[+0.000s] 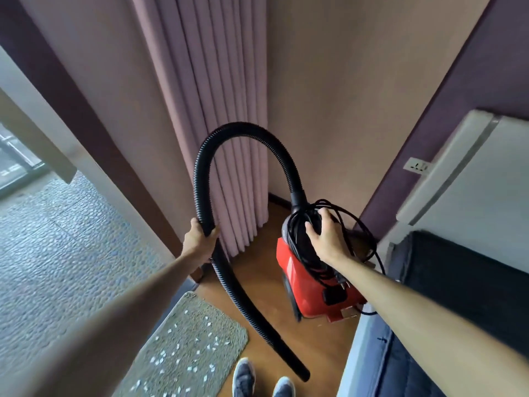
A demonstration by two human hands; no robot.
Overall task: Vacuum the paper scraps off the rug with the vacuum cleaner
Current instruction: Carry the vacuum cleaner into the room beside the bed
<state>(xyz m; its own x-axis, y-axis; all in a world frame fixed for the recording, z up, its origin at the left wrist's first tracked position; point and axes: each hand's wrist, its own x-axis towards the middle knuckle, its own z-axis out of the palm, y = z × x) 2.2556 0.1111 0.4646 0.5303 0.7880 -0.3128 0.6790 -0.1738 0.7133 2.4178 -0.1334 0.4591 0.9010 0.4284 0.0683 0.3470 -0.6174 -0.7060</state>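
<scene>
By the curtain (pixel 206 110), red vacuum cleaner (pixel 309 287) — left hand (pixel 199 240) grips black hose (pixel 243 128), right hand (pixel 326 236) clutches coiled cord (pixel 299 242).

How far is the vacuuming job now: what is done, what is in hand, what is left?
Done: nothing cleaned; paper scraps lie across the rug. In hand: the left hand grips the hose, the right hand grips the power cord coiled on the vacuum cleaner. Left: uncoil the cord, plug it in, probably at the wall socket, then vacuum the scraps.

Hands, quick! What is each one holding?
Left hand: fingers curled round the black hose.
Right hand: fingers gripping the coiled cord on the vacuum cleaner.
</scene>
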